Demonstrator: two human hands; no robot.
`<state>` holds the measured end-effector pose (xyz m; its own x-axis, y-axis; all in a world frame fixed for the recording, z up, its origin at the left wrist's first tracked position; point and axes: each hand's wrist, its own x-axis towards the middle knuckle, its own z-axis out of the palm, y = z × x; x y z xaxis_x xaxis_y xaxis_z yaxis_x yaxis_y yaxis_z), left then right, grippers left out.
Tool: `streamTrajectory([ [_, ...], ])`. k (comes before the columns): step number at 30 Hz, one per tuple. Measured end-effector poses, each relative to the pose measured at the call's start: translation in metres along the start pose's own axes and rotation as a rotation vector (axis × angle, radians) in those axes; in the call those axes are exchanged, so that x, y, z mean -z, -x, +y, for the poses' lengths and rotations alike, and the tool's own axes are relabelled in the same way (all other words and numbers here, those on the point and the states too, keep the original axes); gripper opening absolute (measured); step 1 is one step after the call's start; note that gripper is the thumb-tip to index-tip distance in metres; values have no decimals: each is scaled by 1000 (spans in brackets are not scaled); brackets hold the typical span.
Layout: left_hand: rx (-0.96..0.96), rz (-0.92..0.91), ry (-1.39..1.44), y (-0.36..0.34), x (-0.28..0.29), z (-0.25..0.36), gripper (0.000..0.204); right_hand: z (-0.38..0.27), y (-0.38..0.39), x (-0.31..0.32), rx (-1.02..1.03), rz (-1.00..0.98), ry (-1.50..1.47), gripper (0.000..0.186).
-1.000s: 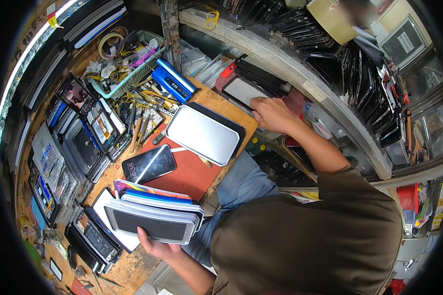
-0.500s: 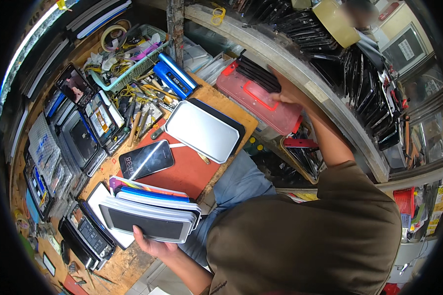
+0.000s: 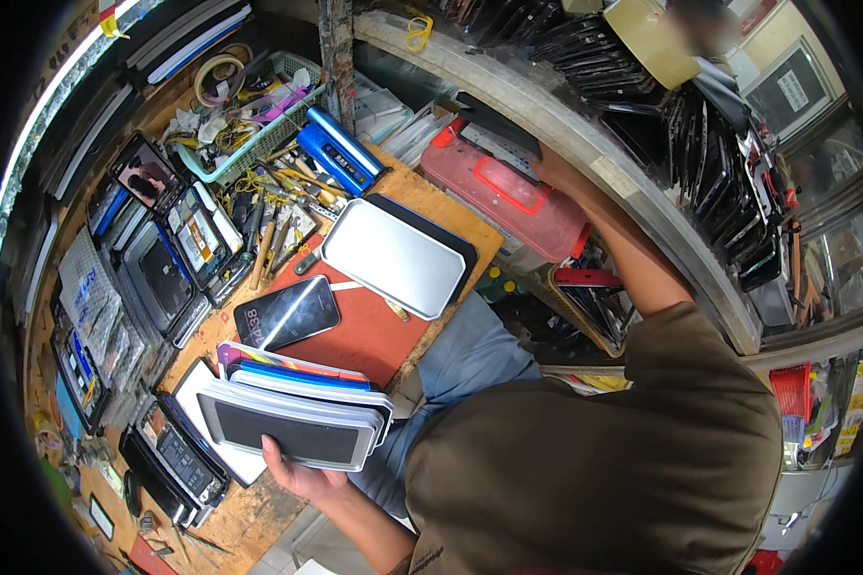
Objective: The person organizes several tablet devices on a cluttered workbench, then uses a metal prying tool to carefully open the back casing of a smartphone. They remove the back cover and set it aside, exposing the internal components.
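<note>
My left hand (image 3: 302, 474) is closed round the lower edge of a stack of flat tablet-like panels (image 3: 292, 431), thumb over the top one, which is dark with a pale frame. The stack is held tilted at the bench's near edge. My right hand (image 3: 548, 165) reaches to the dark flat panels (image 3: 499, 119) over a pink translucent box (image 3: 484, 192) with a red handle. It grips them at their right end, with its fingers mostly hidden. A silver tablet back (image 3: 396, 257) and a phone with a lit screen (image 3: 286, 312) lie on the bench.
A red-brown mat (image 3: 379, 350) lies under the phone. Beyond are hand tools (image 3: 273, 225), a blue device (image 3: 340, 153) and a green basket (image 3: 249, 144) of small parts. Opened devices (image 3: 177, 460) line the left. A metal-edged counter (image 3: 633, 182) runs above my right forearm.
My right hand has moved up and inward at the pink box. The dark panels have lifted and tilted, uncovering a pale patterned surface. My left hand and its stack have barely moved.
</note>
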<state>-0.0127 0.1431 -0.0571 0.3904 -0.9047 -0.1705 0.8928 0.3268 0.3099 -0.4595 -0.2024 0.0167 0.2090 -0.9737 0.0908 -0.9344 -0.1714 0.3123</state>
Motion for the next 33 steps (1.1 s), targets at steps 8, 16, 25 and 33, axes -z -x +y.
streamTrajectory([
  [8,-17,9,-7,3,2,1,62,-6,1,-3,-64,262,-80,81],
  [16,18,25,-4,-1,3,1,64,-11,11,-11,-143,383,-95,80],
  [25,-5,-29,2,2,5,1,61,-58,-9,12,-146,77,-214,84],
  [33,-8,-15,-19,0,1,-2,61,-54,-19,14,-191,108,-308,89],
])
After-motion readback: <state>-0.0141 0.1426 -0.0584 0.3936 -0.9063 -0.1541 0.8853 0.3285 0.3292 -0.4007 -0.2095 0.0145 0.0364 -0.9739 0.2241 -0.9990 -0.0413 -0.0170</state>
